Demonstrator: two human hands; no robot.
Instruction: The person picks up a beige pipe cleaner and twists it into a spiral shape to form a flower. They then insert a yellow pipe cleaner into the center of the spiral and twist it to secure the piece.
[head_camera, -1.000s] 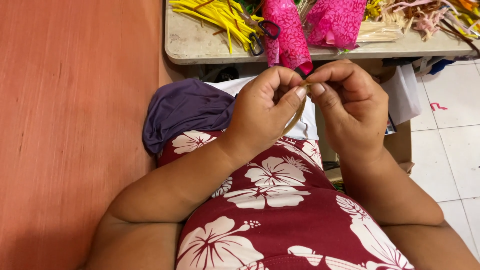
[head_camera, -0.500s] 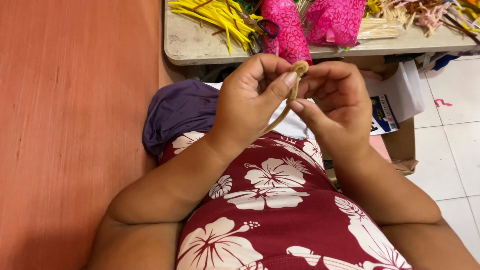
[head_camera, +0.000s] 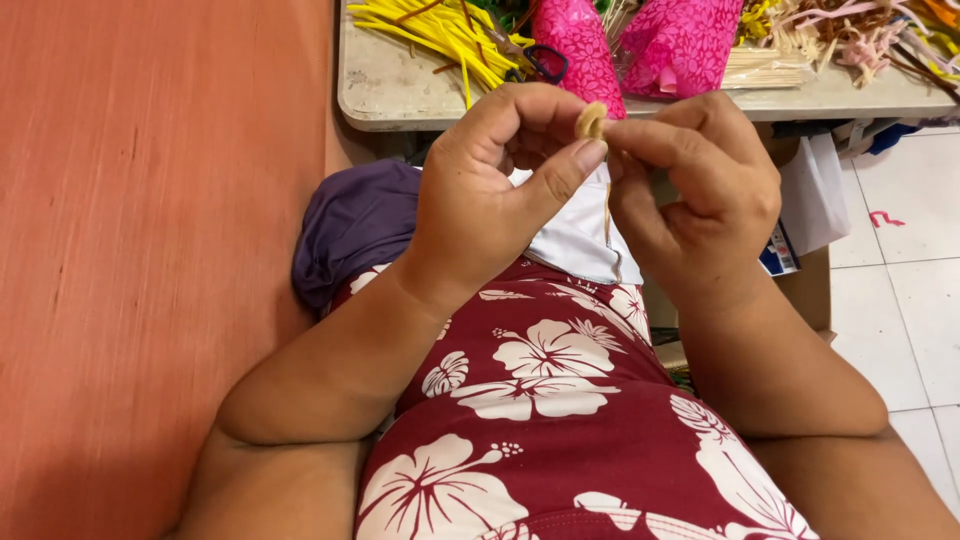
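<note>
My left hand (head_camera: 490, 195) and my right hand (head_camera: 700, 195) meet in front of my chest, above my lap. Between their thumbs and forefingers they pinch a small tan coil of dried strip (head_camera: 591, 121), rolled into a tight curl. A loose tail of the same tan strip (head_camera: 607, 210) hangs down between the two hands. Both hands grip the coil, the left from the left side and the right from the right. My lap is covered by dark red cloth with white flowers (head_camera: 540, 400).
A low grey table (head_camera: 400, 90) stands ahead with yellow strips (head_camera: 440, 30), pink bundles (head_camera: 680, 40), tan sticks (head_camera: 760, 65) and scissors (head_camera: 535, 60). A purple cloth (head_camera: 355, 220) lies by my lap. An orange wall (head_camera: 150, 250) is at left, white floor tiles (head_camera: 920, 300) at right.
Both hands have risen a little toward the table edge. The tan strip is wound more tightly into a coil at my fingertips, and the fingers have shifted around it.
</note>
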